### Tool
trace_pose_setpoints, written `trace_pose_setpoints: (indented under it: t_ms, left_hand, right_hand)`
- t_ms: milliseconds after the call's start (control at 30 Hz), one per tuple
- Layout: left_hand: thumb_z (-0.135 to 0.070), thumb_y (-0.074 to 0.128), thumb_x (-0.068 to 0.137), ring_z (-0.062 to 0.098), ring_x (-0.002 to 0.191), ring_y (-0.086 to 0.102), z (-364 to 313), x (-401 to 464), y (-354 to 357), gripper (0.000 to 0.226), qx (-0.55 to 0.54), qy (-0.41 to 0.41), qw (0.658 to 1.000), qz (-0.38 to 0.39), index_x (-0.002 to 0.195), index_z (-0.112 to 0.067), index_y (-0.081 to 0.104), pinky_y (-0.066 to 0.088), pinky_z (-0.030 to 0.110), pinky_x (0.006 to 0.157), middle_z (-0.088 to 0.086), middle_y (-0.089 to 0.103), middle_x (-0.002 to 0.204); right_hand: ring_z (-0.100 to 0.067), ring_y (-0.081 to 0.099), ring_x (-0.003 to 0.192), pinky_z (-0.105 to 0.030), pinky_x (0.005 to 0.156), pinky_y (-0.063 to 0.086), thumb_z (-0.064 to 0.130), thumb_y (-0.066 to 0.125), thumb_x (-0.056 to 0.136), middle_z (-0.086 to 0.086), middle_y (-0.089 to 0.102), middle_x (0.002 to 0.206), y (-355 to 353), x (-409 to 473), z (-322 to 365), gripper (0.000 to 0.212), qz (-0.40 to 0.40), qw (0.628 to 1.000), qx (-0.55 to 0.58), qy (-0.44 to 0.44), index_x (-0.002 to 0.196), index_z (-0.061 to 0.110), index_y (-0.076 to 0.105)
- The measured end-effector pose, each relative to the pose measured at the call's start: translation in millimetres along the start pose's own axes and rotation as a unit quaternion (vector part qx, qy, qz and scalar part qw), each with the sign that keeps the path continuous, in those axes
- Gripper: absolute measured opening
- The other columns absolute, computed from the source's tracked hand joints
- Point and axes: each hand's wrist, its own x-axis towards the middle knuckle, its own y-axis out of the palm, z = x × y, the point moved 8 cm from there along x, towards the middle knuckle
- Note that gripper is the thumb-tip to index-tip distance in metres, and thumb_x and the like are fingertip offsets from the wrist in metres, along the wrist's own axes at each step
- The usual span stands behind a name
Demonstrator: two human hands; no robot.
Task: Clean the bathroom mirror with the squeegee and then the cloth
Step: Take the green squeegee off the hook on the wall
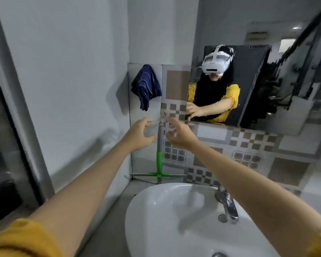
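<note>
One green-and-grey squeegee [159,154] hangs on the tiled wall, between the left hand [140,133] and right hand [180,133], both released. One dark blue cloth [146,86] hangs above.

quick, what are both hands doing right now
Left hand: open, fingers spread beside the squeegee handle, holding nothing.
Right hand: open on the handle's other side, holding nothing.

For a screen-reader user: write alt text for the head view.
Both hands, left hand and right hand, reach open toward a squeegee hanging on the tiled wall beside a mirror. A blue cloth hangs above; a sink sits below.
</note>
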Motion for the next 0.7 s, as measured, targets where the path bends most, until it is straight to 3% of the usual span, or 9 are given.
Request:
trace_pose_setpoints:
  t_ms: [67,133,200,267,333,500,567,700]
  left_hand:
    - [-0.029,0.069,0.080,0.015,0.102,0.052,19,2,10,0.063,-0.008,-0.017,1.000,0.008,0.135,-0.017,0.040,0.043,0.028,0.086,0.007,0.050,0.131]
    - [-0.025,0.068,0.081,0.014,0.100,0.051,41,3,28,0.060,-0.025,-0.032,0.999,0.022,0.134,-0.016,0.042,0.040,0.025,0.083,0.008,0.051,0.129]
    - [-0.022,0.068,0.083,0.015,0.100,0.052,61,4,49,0.056,-0.059,-0.045,0.997,0.036,0.132,-0.013,0.044,0.040,0.023,0.083,0.009,0.054,0.126]
    - [-0.021,0.068,0.083,0.015,0.101,0.054,77,6,66,0.051,-0.086,-0.044,0.994,0.045,0.129,-0.013,0.048,0.042,0.025,0.085,0.008,0.056,0.122]
    - [-0.018,0.069,0.082,0.014,0.102,0.056,93,8,82,0.045,-0.111,-0.038,0.992,0.040,0.124,-0.014,0.053,0.048,0.028,0.090,0.005,0.059,0.117]
    - [-0.012,0.069,0.081,0.006,0.100,0.055,113,13,105,0.041,-0.159,-0.019,0.987,-0.002,0.120,-0.015,0.059,0.038,-0.001,0.082,0.000,0.062,0.115]
    - [-0.012,0.070,0.080,0.007,0.104,0.055,119,16,113,0.041,-0.180,-0.018,0.984,-0.009,0.119,-0.016,0.059,0.038,0.000,0.084,-0.004,0.060,0.116]
    - [-0.011,0.071,0.079,0.009,0.112,0.055,125,27,126,0.042,-0.207,-0.014,0.978,-0.021,0.119,-0.017,0.059,0.042,0.019,0.099,-0.003,0.061,0.120]
  right_hand:
    - [-0.026,0.058,0.107,-0.034,0.088,0.049,0.019,0.058,0.090,-0.013,0.058,0.123,19,8,-9,0.058,0.010,1.000,-0.007,0.017,0.142,0.015,0.033]
    - [-0.023,0.058,0.103,-0.029,0.083,0.046,0.018,0.059,0.090,-0.012,0.056,0.125,37,11,-24,0.057,0.011,0.999,-0.004,0.040,0.141,0.015,0.034]
    - [-0.019,0.059,0.094,-0.031,0.082,0.050,0.016,0.058,0.090,-0.011,0.056,0.125,54,14,-36,0.054,0.004,0.999,0.010,0.050,0.140,0.015,0.037]
    - [-0.022,0.061,0.097,-0.038,0.087,0.053,0.014,0.059,0.089,-0.012,0.056,0.125,65,16,-46,0.050,-0.017,0.998,0.018,0.049,0.137,0.015,0.042]
    - [-0.021,0.061,0.104,-0.035,0.090,0.052,0.012,0.059,0.089,-0.011,0.056,0.125,74,19,-59,0.047,-0.032,0.997,0.047,0.061,0.134,0.018,0.045]
    - [-0.009,0.059,0.096,-0.015,0.081,0.049,0.013,0.060,0.090,0.001,0.058,0.114,87,29,-79,0.043,-0.068,0.990,0.096,0.077,0.131,0.024,0.050]
    - [-0.004,0.058,0.093,-0.005,0.076,0.046,0.011,0.061,0.090,0.006,0.057,0.111,89,32,-81,0.043,-0.078,0.989,0.109,0.068,0.130,0.021,0.051]
    - [-0.009,0.061,0.098,-0.013,0.084,0.050,0.005,0.062,0.088,0.006,0.059,0.111,90,35,-83,0.041,-0.101,0.984,0.141,0.042,0.127,0.016,0.054]
